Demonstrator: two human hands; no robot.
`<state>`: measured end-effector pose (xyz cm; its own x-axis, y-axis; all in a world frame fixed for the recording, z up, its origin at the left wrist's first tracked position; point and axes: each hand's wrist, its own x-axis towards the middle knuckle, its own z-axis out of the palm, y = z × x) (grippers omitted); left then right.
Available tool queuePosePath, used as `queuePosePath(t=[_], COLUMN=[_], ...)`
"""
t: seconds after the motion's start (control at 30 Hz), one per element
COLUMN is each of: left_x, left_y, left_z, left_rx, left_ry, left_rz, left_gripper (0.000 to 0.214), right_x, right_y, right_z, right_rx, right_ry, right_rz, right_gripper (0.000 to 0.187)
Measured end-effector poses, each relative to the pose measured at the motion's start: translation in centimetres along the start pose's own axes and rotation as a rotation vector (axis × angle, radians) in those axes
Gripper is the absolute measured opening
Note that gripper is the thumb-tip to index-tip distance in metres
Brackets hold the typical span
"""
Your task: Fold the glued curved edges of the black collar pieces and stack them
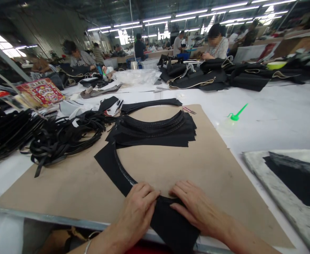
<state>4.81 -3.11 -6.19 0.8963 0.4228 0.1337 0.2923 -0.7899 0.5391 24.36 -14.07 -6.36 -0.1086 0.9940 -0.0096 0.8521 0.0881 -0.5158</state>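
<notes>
A black fabric piece [174,224] with a curved edge lies at the front of the brown board, its near end hanging over the table edge. A narrow seam or strip runs along that curve. My left hand [141,204] presses on the curved edge, thumb and fingers closed on it. Opposite, my right hand [194,204] holds the same edge between thumb and bent fingers. Farther back, similar black pieces [155,135] lie overlapped in a stack, with a separate curved black piece [149,105] behind them. Small red-handled snips [188,110] rest beside the stack.
The brown board [197,165] covers the white table. Loose black strips [65,137] are heaped at left. A green bottle with a long spout [235,114] stands at right, behind a pale slab [258,162] bearing black fabric. Black material [197,76] and co-workers are beyond.
</notes>
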Motion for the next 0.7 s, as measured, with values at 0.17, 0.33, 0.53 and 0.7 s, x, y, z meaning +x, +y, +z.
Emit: queuePosePath(t=[0.17,0.33,0.53,0.7], left_x=[1.4,2.1,1.0,-0.5], left_y=[1.5,1.8,1.9,1.2], left_z=[2.0,2.5,3.1,4.2], left_rx=[-0.060,-0.087,0.055,0.236], left_ry=[-0.015,-0.066,-0.062,0.072], left_rz=[-0.021,-0.034,0.077,0.287], left_gripper=[0.034,0.033,0.031,0.044], right_x=[-0.6,-0.9,-1.4,-2.3], right_y=[0.3,0.8,1.2,1.9], right_z=[-0.4,0.0,-0.1,-0.3], right_rx=[0.083,0.119,0.100,0.042], right_ry=[0.001,0.026,0.047,0.067], right_rz=[0.023,0.010,-0.063,-0.136], right_gripper=[0.005,0.009,0.010,0.016])
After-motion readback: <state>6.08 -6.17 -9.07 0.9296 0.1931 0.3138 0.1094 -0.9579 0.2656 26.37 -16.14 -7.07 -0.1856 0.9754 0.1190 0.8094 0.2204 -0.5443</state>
